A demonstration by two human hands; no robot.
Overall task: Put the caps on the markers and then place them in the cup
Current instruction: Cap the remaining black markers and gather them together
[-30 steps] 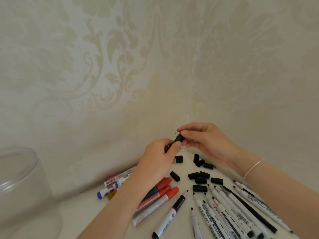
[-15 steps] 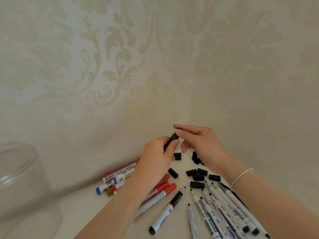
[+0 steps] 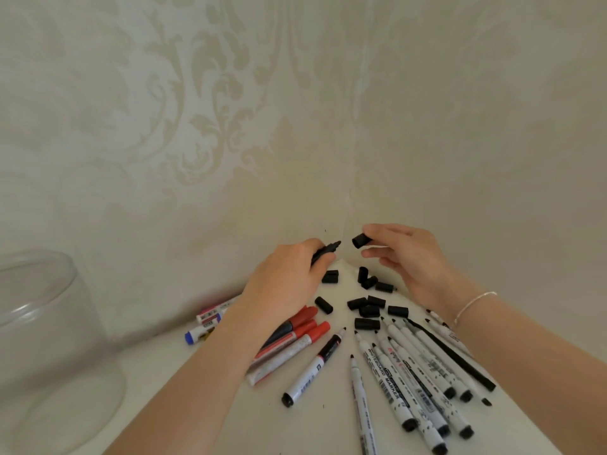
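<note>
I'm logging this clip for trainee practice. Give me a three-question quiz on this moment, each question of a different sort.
1. True or false: the black cap already sits on the marker gripped by the left hand.
2. Which hand pinches the cap? A) left hand B) right hand C) neither
3. Fill in: the clear cup stands at the ___ edge of the view.

Key: 1 false, a gap separates the cap from the marker's tip; 2 B; 3 left.
</note>
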